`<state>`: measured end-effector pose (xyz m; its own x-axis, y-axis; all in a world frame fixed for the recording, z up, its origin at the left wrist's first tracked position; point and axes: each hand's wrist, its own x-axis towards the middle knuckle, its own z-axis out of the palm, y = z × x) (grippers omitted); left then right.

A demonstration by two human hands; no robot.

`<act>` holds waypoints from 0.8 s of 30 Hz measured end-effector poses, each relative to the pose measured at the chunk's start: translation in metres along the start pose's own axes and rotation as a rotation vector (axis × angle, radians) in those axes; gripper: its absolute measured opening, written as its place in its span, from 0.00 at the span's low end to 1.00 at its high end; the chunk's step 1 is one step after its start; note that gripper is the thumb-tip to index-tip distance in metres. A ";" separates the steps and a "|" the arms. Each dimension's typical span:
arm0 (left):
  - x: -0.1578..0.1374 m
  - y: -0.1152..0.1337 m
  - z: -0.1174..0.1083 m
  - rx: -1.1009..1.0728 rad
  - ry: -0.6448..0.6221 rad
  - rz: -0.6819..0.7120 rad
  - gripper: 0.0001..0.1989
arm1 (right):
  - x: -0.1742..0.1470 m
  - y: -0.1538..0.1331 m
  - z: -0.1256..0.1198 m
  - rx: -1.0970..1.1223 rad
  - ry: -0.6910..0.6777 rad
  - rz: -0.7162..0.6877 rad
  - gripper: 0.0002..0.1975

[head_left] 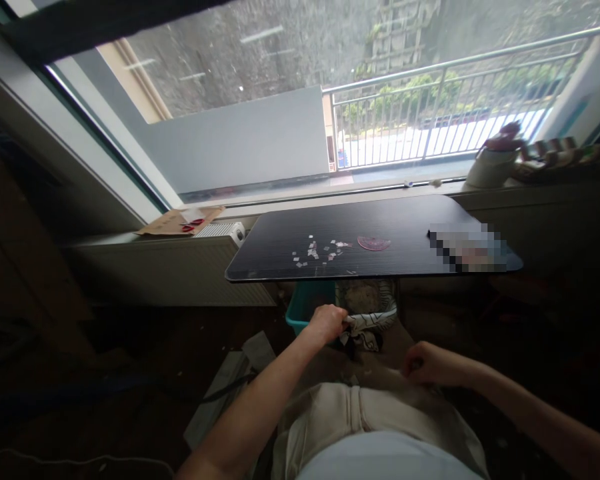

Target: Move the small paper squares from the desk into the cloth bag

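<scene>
My left hand (pixel 329 322) reaches below the near edge of the dark table, its fingers closed on the rim of a cloth-lined basket (pixel 375 321). The lining is white with black stripes, and a black-and-white bow hangs at its front. Something pale and fluffy-looking lies inside, too dim to name. Directly left of this basket is a teal plastic bin (pixel 296 313). My right hand (pixel 430 363) is curled above my right thigh, apart from the basket; whatever its fingers hold, if anything, is hidden.
On the dark tabletop (pixel 280 227) lie several small white paper pieces (pixel 313 252), a pink protractor (pixel 373 243) and a blurred-out item (pixel 467 248). Red-handled scissors (pixel 193 225) rest on brown paper on the left sill. A white pot (pixel 491 167) stands on the right sill.
</scene>
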<state>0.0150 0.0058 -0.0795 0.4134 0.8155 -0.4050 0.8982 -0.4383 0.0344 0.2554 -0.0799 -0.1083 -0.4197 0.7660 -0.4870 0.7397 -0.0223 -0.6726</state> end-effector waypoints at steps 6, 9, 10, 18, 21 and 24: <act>-0.025 0.003 0.005 0.026 0.004 0.049 0.14 | 0.015 -0.056 -0.075 0.135 0.116 -0.185 0.13; -0.044 0.005 0.010 0.033 0.020 0.078 0.11 | 0.033 -0.085 -0.086 -0.035 0.308 -0.244 0.15; -0.049 0.006 0.011 0.035 0.031 0.086 0.10 | 0.039 -0.092 -0.086 -0.072 0.323 -0.244 0.13; -0.070 0.003 0.010 0.031 0.068 0.110 0.09 | 0.016 -0.076 -0.092 -0.154 0.393 -0.270 0.16; -0.074 -0.004 0.008 0.031 0.079 0.108 0.08 | -0.013 -0.032 -0.083 -0.047 0.367 -0.165 0.15; -0.077 -0.011 0.008 0.040 0.085 0.095 0.06 | -0.040 0.010 -0.052 0.093 0.178 -0.041 0.11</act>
<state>-0.0280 -0.0550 -0.0566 0.5090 0.7979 -0.3229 0.8484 -0.5284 0.0317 0.3069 -0.0775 -0.0660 -0.3427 0.8689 -0.3572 0.6683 -0.0418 -0.7427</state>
